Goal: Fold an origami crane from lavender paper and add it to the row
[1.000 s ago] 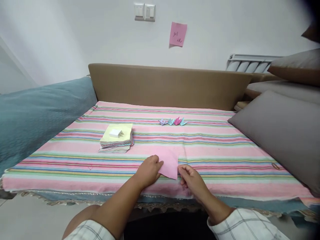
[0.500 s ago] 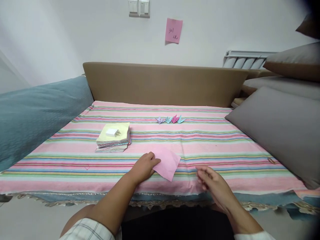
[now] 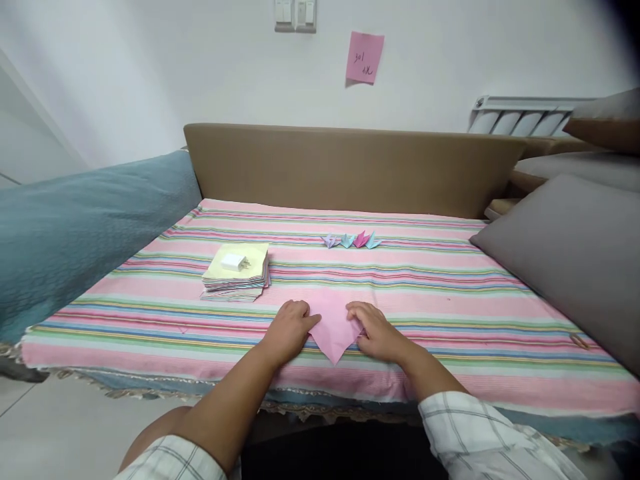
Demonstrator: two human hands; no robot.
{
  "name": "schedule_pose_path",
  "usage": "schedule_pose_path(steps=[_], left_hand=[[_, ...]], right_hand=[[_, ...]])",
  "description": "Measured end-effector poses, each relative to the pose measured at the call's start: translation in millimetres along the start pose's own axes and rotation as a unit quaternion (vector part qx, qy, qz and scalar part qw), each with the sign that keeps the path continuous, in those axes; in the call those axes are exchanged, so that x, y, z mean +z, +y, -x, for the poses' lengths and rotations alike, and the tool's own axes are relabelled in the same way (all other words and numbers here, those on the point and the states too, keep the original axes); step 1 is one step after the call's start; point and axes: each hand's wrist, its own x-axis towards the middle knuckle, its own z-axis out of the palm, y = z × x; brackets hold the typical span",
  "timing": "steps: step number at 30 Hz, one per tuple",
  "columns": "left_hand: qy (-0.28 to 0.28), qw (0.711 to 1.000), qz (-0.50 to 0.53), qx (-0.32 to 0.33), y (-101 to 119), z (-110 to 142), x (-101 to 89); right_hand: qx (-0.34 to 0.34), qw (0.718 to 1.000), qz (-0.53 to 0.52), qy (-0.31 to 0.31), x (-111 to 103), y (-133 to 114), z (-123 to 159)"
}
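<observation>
A square sheet of pink origami paper (image 3: 333,330) lies on the striped cloth with one corner pointing toward me. My left hand (image 3: 291,328) grips its left corner, thumb on top of the sheet. At the right corner, my right hand (image 3: 373,330) holds the paper between thumb and curled fingers. Beyond the sheet, several small folded paper cranes (image 3: 351,241) in lilac, light blue and deep pink stand in a row. To the left is a stack of square paper (image 3: 237,272), pale yellow on top, with a white plug adapter (image 3: 234,262) resting on it.
The pink striped cloth (image 3: 425,267) covers a sofa seat with a brown backrest (image 3: 350,167). A teal-covered armrest (image 3: 90,220) bounds the left side; grey cushions (image 3: 565,247) pile up on the right. A small brown loop (image 3: 579,341) lies near them.
My right hand has moved left from the bare cloth and taken hold of the paper's right corner. My left hand stays on the left corner. The view has shifted slightly.
</observation>
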Motion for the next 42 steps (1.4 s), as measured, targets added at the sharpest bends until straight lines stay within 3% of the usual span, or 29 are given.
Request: schedule_pose_path(steps=[2, 6, 11, 18, 26, 33, 42], left_hand=[[-0.002, 1.000, -0.006, -0.005, -1.4, 1.7, 1.0], [-0.005, 1.000, -0.009, -0.006, -2.7, 4.0, 4.1], [-0.002, 1.000, -0.002, -0.004, -4.0, 6.9, 7.1], [0.022, 1.000, 0.010, -0.020, -14.9, 15.8, 2.7], [0.025, 0.990, 0.079, -0.117, -29.2, 25.1, -4.5], [0.028, 0.975, 0.109, -0.194, -33.9, 22.1, -3.8], [0.032, 0.969, 0.110, -0.217, -38.7, 18.4, -4.5]], right_hand=[[0.007, 0.999, 0.031, -0.044, -1.0, -0.2, 4.8], [0.017, 0.996, 0.066, -0.053, 3.0, -5.0, 8.4], [0.023, 0.996, 0.087, -0.023, 11.6, -4.4, 4.6], [0.010, 0.999, 0.050, 0.018, 6.8, 12.7, 7.3], [0.082, 0.994, 0.025, 0.061, 4.8, 34.8, 12.2], [0.117, 0.991, -0.005, 0.070, 3.9, 35.2, 11.1], [0.142, 0.988, -0.022, 0.063, 0.2, 32.2, 9.0]])
